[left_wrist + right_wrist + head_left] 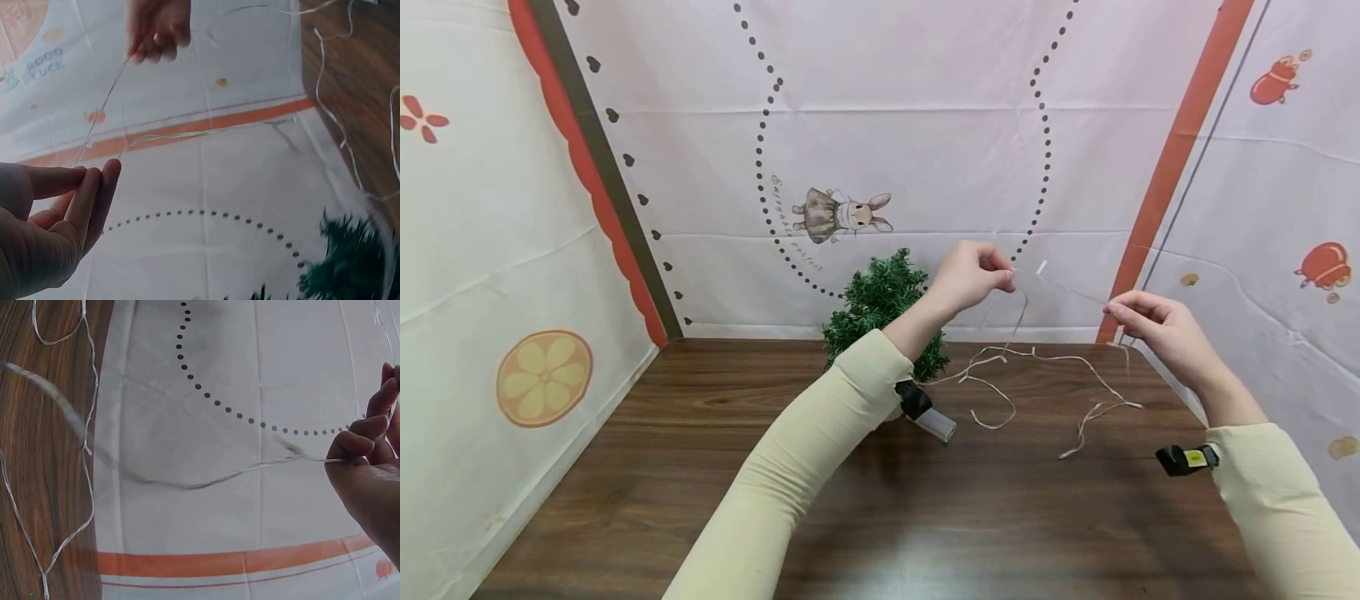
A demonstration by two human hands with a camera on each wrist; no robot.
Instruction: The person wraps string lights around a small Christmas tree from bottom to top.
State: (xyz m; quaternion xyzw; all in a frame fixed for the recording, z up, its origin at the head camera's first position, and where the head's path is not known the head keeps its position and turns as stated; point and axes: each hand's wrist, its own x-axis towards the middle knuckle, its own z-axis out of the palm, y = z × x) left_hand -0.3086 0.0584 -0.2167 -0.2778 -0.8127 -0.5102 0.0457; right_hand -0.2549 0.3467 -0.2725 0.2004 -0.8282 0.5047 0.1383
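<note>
A string of fairy lights [1078,359] on thin pale wire, with small bulbs along it, runs between both hands and down onto the table. My left hand [972,273] is raised in front of the patterned backdrop and pinches the wire between thumb and fingertips. To its right, my right hand [1167,332] also pinches the wire, with a stretch of it spanning the gap between the hands. In the left wrist view the wire [103,112] rises from the left fingertips to the right hand. A small green artificial tree [880,300] stands behind my left forearm, its base mostly hidden.
The rest of the wire lies in loose loops on the brown wooden table [1000,517], right of the tree. Patterned cloth [910,158] encloses the table at the back and both sides. Each wrist bears a black strap with a small device [1186,460].
</note>
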